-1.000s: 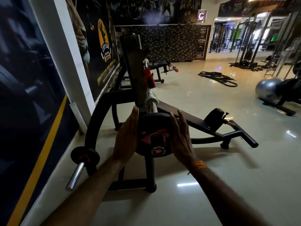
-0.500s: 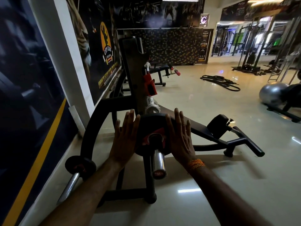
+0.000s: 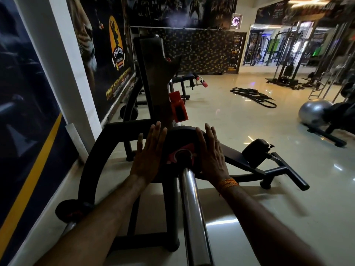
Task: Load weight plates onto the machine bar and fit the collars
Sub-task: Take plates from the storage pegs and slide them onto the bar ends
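In the head view, the round black weight plate (image 3: 180, 138) sits on the polished chrome bar (image 3: 192, 208), just short of the dark upright (image 3: 153, 83) and its red bracket (image 3: 178, 110); the left hand (image 3: 149, 160) and right hand (image 3: 211, 158) press flat against it either side of the bar, fingers (image 3: 158, 132) straight, gripping nothing. The curved black tubular frame (image 3: 90, 164) and the wall (image 3: 63, 73) crowd the left. Glossy floor (image 3: 269, 217) lies open to the right, with coiled ropes (image 3: 253, 96) and a grey ball (image 3: 311, 110) well apart.
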The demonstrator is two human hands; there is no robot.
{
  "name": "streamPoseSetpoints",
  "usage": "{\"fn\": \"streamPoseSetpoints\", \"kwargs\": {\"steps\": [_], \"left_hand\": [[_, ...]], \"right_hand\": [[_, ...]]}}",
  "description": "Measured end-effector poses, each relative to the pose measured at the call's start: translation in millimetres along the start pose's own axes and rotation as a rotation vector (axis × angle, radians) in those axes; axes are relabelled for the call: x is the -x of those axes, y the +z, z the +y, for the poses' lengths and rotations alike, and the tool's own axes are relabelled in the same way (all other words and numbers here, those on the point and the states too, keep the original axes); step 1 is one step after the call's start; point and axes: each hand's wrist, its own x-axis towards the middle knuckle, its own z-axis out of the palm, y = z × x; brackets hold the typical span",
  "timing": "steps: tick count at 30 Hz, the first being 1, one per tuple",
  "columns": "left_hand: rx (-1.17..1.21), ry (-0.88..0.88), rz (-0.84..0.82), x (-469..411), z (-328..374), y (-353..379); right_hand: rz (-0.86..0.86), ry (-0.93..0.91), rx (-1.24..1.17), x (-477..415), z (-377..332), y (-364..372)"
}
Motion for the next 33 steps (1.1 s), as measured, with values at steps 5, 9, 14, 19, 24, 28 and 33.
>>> {"fn": "streamPoseSetpoints", "kwargs": {"steps": [5, 9, 14, 19, 24, 28, 33], "left_hand": [[0.108, -0.002, 0.023, -16.9, -8.0, 10.1], [0.122, 0.008, 0.04, -19.8, -11.9, 16.3], [0.168, -0.041, -0.024, -17.4, -5.3, 12.8], [0.264, -0.093, -0.129, -8.4, 2.8, -15.5], [0.283, -0.13, -0.076, 33.4, 5.9, -59.6], [0.324, -0.207, -0.031, 81.4, 2.1, -99.6], [0.345, -0.303, 0.04, 174.8, -41.7, -117.0]], "right_hand": [[-0.002, 0.027, -0.003, -19.4, 4.7, 9.0], [0.006, 0.04, 0.009, -23.4, 7.6, 14.3], [-0.016, 0.073, 0.009, -21.7, 5.9, 13.6], [-0.139, 0.12, 0.055, -17.6, -4.1, -11.3], [-0.102, 0.133, -0.031, 3.8, -43.5, -45.5], [-0.02, 0.062, -0.109, 26.7, -90.7, -54.6], [-0.052, -0.064, -0.179, 57.9, -188.1, -38.6]]}}
